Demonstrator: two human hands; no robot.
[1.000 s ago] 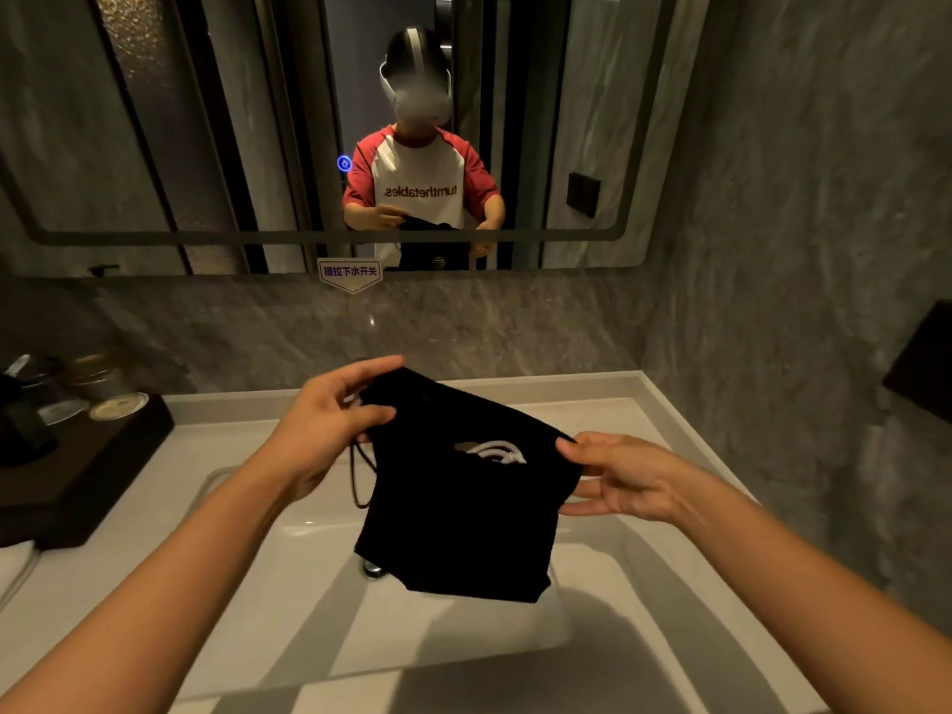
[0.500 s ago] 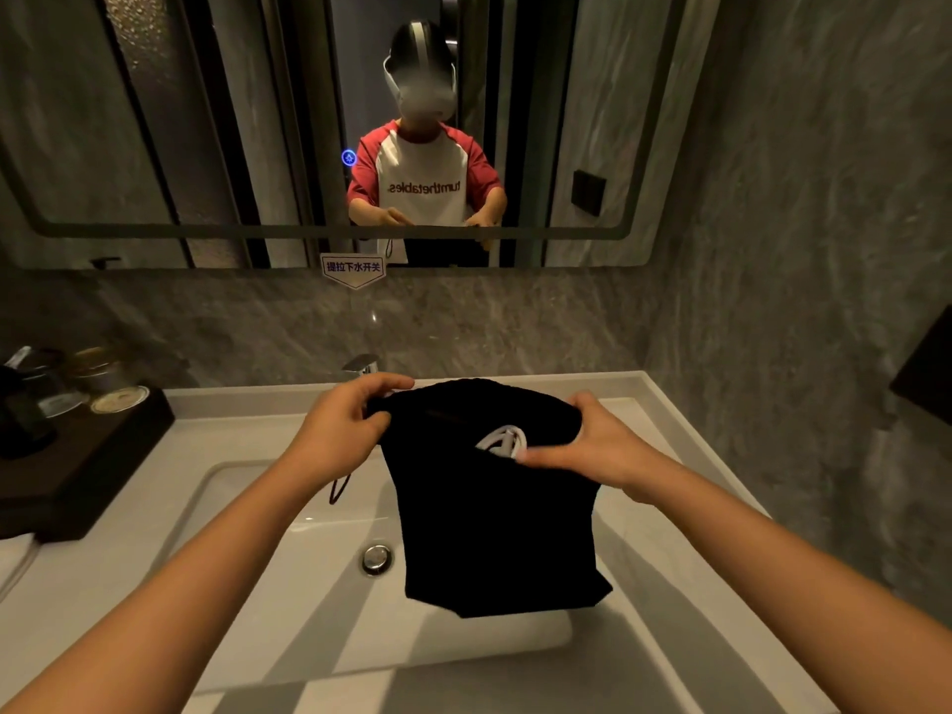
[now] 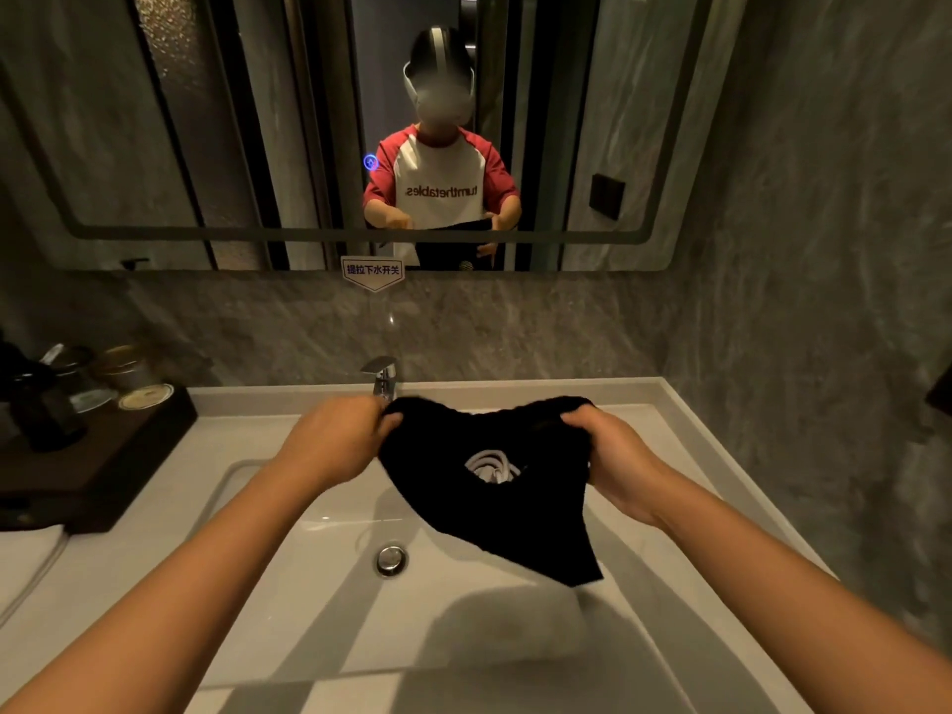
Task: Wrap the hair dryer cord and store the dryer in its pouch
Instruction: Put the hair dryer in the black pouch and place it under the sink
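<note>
At the centre of the frame, over the sink (image 3: pixel 288 600), the left hand (image 3: pixel 337 438) and right hand (image 3: pixel 615 458) each clench a top corner of the black pouch (image 3: pixel 494 512). White cord (image 3: pixel 490 465) shows at its mouth, so the dryer is probably inside. Closing it well likely means pulling both corners evenly, clear of the tap (image 3: pixel 382 376) behind.

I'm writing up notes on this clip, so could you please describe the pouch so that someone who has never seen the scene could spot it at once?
Look at the white sink below the wall mirror. Above its basin, in front of the chrome faucet, the left hand and right hand hold up the pouch by its top corners. It is the only black cloth, with white cord showing in its mouth.
</note>
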